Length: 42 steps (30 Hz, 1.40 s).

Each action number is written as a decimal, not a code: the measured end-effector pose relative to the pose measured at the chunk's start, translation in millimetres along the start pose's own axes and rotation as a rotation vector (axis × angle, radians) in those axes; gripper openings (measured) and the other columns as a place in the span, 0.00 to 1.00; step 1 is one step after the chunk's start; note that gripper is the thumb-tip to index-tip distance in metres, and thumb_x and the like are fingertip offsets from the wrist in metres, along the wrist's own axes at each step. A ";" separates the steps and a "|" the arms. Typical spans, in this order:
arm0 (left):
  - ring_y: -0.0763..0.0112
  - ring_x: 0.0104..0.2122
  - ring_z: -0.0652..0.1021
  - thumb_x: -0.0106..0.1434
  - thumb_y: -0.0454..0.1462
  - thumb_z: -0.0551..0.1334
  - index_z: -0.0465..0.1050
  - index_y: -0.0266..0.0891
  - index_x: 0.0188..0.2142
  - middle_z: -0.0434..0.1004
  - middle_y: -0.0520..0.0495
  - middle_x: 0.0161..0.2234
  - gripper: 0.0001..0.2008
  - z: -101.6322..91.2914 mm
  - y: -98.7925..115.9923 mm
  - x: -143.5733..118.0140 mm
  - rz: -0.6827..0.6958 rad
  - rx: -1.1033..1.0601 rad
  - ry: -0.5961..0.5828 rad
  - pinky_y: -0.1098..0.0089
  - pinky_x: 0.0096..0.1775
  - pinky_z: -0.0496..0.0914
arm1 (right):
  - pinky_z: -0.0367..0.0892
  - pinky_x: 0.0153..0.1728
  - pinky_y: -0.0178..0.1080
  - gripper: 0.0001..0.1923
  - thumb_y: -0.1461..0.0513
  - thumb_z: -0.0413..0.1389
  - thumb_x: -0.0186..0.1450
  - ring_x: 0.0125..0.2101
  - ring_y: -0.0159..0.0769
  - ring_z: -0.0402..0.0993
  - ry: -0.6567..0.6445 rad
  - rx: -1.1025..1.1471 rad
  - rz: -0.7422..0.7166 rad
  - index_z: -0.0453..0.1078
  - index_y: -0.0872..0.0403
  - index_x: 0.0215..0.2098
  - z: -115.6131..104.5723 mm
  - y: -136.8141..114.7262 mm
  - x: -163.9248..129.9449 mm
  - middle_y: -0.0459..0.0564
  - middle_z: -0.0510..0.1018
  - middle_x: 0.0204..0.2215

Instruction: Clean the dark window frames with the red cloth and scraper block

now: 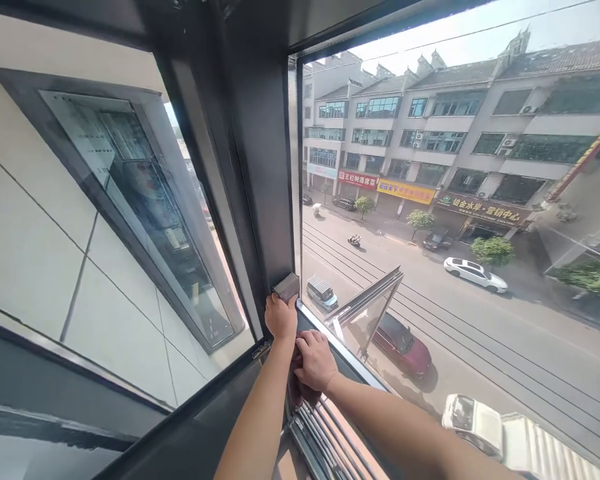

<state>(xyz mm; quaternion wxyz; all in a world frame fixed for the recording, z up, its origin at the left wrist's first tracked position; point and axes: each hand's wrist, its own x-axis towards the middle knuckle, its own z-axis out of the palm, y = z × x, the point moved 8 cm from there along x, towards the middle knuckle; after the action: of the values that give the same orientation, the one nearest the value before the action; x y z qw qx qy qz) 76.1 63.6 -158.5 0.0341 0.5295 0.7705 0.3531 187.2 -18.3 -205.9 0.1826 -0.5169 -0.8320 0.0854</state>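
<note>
My left hand (pixel 281 317) is closed around a dark grey-brown block (pixel 287 287), which rests against the foot of the black corner post (pixel 269 167). The block's exact kind does not show. Just below and to the right, my right hand (pixel 319 360) has its fingers curled over a dark reddish-brown cloth (pixel 309 395) bunched at the window sill. Part of the cloth is hidden under that hand. The light metal edge of the window frame (pixel 340 347) runs beside my right hand.
An opened window sash (pixel 375 293) juts outward on the right. Several metal rails (pixel 325 443) lie below my hands. To the left are a glass pane and a tiled outer wall (pixel 125 293). Beyond and below lies a street (pixel 405 280) with parked vehicles.
</note>
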 end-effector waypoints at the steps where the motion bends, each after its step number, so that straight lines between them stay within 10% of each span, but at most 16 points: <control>1: 0.50 0.46 0.74 0.62 0.48 0.58 0.65 0.26 0.50 0.71 0.32 0.44 0.26 9.9 -7.8 -4.1 -0.012 -0.003 -0.017 0.60 0.44 0.68 | 0.53 0.54 0.48 0.24 0.58 0.61 0.51 0.50 0.46 0.58 -0.001 0.005 -0.002 0.66 0.52 0.46 0.0 -0.1 0.4 0.52 0.67 0.49; 5: 0.47 0.44 0.75 0.60 0.44 0.61 0.67 0.26 0.47 0.72 0.31 0.41 0.22 26.6 -25.2 -14.2 -0.046 -0.027 -0.066 0.58 0.42 0.69 | 0.53 0.54 0.47 0.24 0.60 0.60 0.49 0.50 0.46 0.59 0.035 0.054 -0.008 0.66 0.51 0.45 0.6 1.4 1.4 0.51 0.68 0.50; 9: 0.49 0.43 0.76 0.60 0.43 0.62 0.68 0.31 0.42 0.74 0.33 0.40 0.17 -0.4 -9.1 -13.2 -0.041 -0.109 -0.029 0.59 0.40 0.70 | 0.53 0.55 0.46 0.24 0.61 0.59 0.48 0.50 0.46 0.59 0.071 0.095 -0.010 0.66 0.50 0.44 3.6 4.5 2.2 0.49 0.68 0.49; 12: 0.56 0.43 0.77 0.62 0.46 0.59 0.64 0.34 0.46 0.75 0.37 0.42 0.19 -66.2 42.1 10.3 0.037 -0.353 0.086 0.63 0.39 0.72 | 0.53 0.55 0.48 0.23 0.61 0.59 0.48 0.50 0.48 0.60 0.085 0.101 -0.001 0.66 0.49 0.43 6.2 6.4 3.6 0.50 0.69 0.48; 17: 0.53 0.49 0.76 0.62 0.40 0.60 0.41 0.34 0.64 0.66 0.32 0.56 0.37 -234.0 174.2 82.2 0.368 -0.485 0.465 0.61 0.44 0.73 | 0.52 0.55 0.48 0.21 0.60 0.60 0.48 0.49 0.48 0.60 0.090 0.093 0.019 0.66 0.49 0.41 9.1 6.8 5.0 0.51 0.69 0.46; 20: 0.51 0.53 0.72 0.62 0.35 0.58 0.43 0.32 0.64 0.65 0.32 0.56 0.35 -278.3 226.0 112.2 0.495 -0.376 0.528 0.59 0.47 0.72 | 0.52 0.56 0.48 0.21 0.59 0.60 0.49 0.50 0.47 0.60 0.090 0.102 0.014 0.66 0.49 0.42 8.9 4.7 4.8 0.51 0.69 0.47; 24: 0.50 0.52 0.73 0.63 0.36 0.57 0.45 0.25 0.63 0.67 0.26 0.54 0.34 -232.2 199.8 102.9 0.455 -0.251 0.487 0.60 0.48 0.72 | 0.51 0.56 0.48 0.20 0.59 0.59 0.50 0.50 0.48 0.59 0.074 0.104 0.015 0.66 0.50 0.41 7.5 1.6 4.3 0.51 0.68 0.46; 31: 0.48 0.49 0.75 0.65 0.40 0.54 0.56 0.18 0.56 0.70 0.20 0.49 0.27 -25.1 32.1 14.3 0.276 -0.065 0.260 0.58 0.45 0.73 | 0.53 0.53 0.47 0.21 0.61 0.59 0.47 0.48 0.47 0.58 0.053 0.115 0.019 0.66 0.51 0.40 3.2 0.4 3.1 0.51 0.68 0.46; 34: 0.46 0.48 0.76 0.62 0.38 0.58 0.60 0.16 0.52 0.72 0.19 0.46 0.26 27.2 -9.6 -7.8 0.193 -0.100 0.184 0.57 0.44 0.74 | 0.53 0.52 0.46 0.21 0.62 0.58 0.47 0.48 0.45 0.59 0.083 0.133 0.003 0.66 0.51 0.41 0.3 0.6 2.8 0.49 0.68 0.45; 37: 0.48 0.46 0.77 0.61 0.37 0.60 0.62 0.16 0.50 0.74 0.21 0.45 0.25 28.3 -8.1 -7.9 0.183 -0.131 0.185 0.59 0.43 0.74 | 0.52 0.54 0.47 0.22 0.62 0.58 0.47 0.48 0.46 0.58 0.098 0.120 -0.009 0.66 0.51 0.42 0.9 1.2 2.8 0.50 0.68 0.45; 42: 0.53 0.49 0.76 0.64 0.41 0.56 0.56 0.25 0.57 0.72 0.27 0.49 0.26 -48.0 51.0 32.3 0.187 -0.186 0.297 0.60 0.46 0.72 | 0.53 0.53 0.47 0.22 0.63 0.58 0.47 0.48 0.47 0.59 0.096 0.101 -0.005 0.66 0.51 0.42 3.2 2.6 4.0 0.51 0.68 0.45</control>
<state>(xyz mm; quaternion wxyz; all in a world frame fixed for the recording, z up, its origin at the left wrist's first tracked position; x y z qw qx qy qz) 81.9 76.0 -82.7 -0.0639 0.5353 0.6787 0.4987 186.5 -13.4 -208.8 0.2483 -0.5082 -0.8183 0.1021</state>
